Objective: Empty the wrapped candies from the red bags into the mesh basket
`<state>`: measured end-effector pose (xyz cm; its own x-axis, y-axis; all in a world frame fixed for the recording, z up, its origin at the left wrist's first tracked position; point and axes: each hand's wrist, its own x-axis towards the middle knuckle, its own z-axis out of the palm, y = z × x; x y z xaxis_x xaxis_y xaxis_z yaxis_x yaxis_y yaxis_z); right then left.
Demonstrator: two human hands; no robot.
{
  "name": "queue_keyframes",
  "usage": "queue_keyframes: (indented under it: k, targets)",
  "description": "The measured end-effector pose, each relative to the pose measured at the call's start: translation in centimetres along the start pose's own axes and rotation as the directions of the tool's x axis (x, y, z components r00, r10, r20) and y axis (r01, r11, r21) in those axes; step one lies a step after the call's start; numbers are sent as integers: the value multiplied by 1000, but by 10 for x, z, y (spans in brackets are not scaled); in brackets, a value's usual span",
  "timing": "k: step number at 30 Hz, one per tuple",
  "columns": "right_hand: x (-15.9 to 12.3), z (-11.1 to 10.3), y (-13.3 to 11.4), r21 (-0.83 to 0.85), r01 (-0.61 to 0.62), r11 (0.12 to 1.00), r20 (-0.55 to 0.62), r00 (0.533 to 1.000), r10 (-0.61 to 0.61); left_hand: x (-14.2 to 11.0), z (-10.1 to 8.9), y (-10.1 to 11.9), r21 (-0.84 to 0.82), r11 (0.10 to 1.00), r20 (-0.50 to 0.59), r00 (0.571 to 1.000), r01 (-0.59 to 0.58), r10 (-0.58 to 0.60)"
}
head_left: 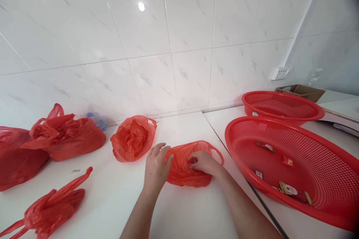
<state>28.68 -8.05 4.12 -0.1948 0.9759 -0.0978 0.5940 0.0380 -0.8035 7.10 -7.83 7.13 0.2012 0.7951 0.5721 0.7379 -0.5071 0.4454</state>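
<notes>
A red plastic bag (182, 170) lies on the white table in front of me, its mouth loosely open and one handle loop out to the right. My left hand (157, 164) is at the bag's left edge, fingers apart and thumb close against the plastic. Over the bag's mouth, my right hand (204, 162) has its fingers curled together and pointing inward. What those fingers hold, if anything, is hidden. Just beyond my left hand sits another red plastic bag (134, 140), crumpled and open at the top.
Several small wrapped snacks (291, 189) lie in the large red basket (254, 179) at right. Behind it stand a second red basket (283, 114) and a cardboard box (304, 91). More red bags (75, 138) and a plastic bottle (98, 121) are at left. A tiled wall rises behind.
</notes>
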Motion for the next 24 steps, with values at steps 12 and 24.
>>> queue_keyframes:
  k: [12,24]
  targets:
    - [10,20,-3,-229,62,972,-165,981,-101,-12,14,-56,-510,571,463,765,643,-448]
    - [-20,6,-34,-53,308,950,-377,875,-305,-9,14,-67,-759,211,436,722,615,-537]
